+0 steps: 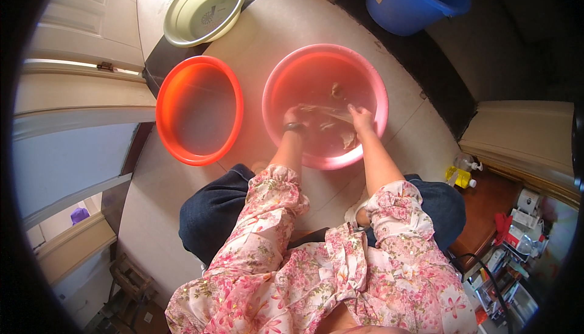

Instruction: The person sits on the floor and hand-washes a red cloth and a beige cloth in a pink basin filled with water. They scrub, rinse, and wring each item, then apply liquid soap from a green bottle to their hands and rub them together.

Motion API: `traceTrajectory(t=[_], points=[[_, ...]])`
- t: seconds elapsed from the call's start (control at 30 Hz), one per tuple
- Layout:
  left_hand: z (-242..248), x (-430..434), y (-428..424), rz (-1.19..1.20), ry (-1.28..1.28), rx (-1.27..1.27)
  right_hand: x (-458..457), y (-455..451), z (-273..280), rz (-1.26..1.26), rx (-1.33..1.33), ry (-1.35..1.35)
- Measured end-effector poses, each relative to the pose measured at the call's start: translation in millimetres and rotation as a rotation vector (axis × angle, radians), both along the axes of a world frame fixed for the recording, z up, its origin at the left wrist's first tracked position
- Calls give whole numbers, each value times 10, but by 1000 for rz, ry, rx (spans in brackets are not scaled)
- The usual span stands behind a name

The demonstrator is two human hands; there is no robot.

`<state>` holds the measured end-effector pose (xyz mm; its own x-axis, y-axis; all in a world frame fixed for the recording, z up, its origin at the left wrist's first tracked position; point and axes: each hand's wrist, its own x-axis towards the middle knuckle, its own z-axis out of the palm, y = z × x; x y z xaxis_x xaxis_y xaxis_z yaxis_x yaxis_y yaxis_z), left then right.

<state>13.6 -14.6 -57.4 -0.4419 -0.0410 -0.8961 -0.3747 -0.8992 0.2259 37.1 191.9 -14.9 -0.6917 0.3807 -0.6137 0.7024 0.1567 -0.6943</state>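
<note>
A pink plastic basin with cloudy water stands on the floor before me. Both my hands are over or in it, with a thin, wet, light-coloured cloth stretched between them. My left hand, with a dark band at the wrist, is at the cloth's left end, partly blurred by the water. My right hand pinches the right end near the basin's right side. Other bits of pale cloth show in the water, one of them farther from me.
Left of the pink basin is an orange-red basin holding cloudy water. Beyond it stands a pale green basin. A blue bucket is at the upper right. Bottles, one with yellow liquid, stand by a brown wooden surface at the right.
</note>
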Motion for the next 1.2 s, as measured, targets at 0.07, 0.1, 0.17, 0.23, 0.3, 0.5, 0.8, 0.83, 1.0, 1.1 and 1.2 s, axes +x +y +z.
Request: traceTrajectory(t=[0.07, 0.1, 0.17, 0.23, 0.3, 0.5, 0.8, 0.83, 1.0, 1.1, 1.2], points=[[-41, -20, -33, 17, -13, -69, -15, -12, 5, 41, -4, -1], [-59, -36, -42, 51, 21, -60, -21, -17, 13, 87, -59, 18], [-76, -63, -75, -70, -22, -165, -35, -28, 41, 156, -181, -3], [-50, -102, -101, -46, -23, -212, -49, -30, 85, 267, -225, -11], [24, -138, -109, 90, -7, -201, -64, -30, 133, 372, -237, -23], [267, -169, -121, 195, -1, -67, -43, 47, 172, 513, -21, -30], [49, -111, -126, -470, 118, -714, 1, 99, -170, -52, -467, 104], [83, -106, -111, -447, 127, -801, -6, 108, -174, -222, -573, 160], [474, -118, -96, -582, -136, -959, -76, 163, -103, -739, -881, 81], [649, -117, -95, -241, -147, -631, -77, 149, -89, -727, -783, 77], [655, -111, -71, -116, -37, -560, -47, 109, -92, -614, -661, 152]])
